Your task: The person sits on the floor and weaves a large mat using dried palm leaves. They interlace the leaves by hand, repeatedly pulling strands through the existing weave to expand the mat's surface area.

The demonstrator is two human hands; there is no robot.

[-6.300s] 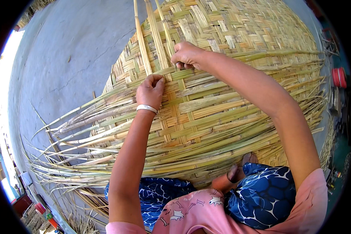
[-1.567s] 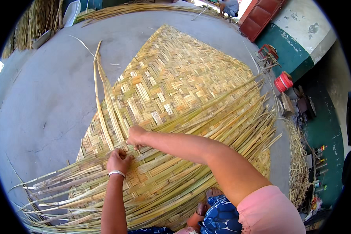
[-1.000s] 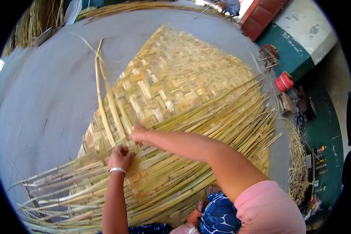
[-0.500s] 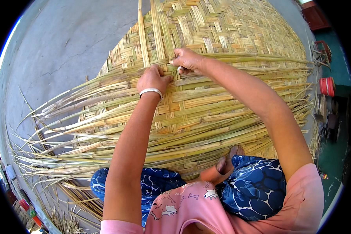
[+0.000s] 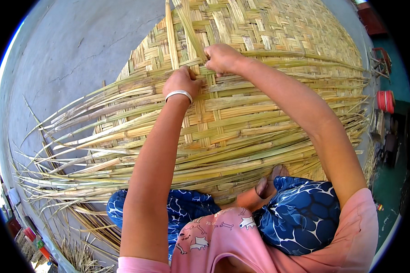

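A large half-woven mat of split cane, yellow and green, spreads out ahead of me. My left hand, with a silver bangle at its wrist, is closed with its fingertips on the cane strips at the weaving line. Just to its right, my right hand pinches an upright cane strip that slants up and away over the mat. Another raised strip stands left of it. Long crosswise strips lie nearer me over the weave. Part of each hand's fingertips is hidden.
Loose strip ends fan out on the left over the grey concrete floor. My foot rests at the mat's near side. To the right are a red round object and a small chair-like frame.
My right hand has shifted slightly up and right, and the upright strip by it now leans toward that hand. My left hand stays nearly in place.
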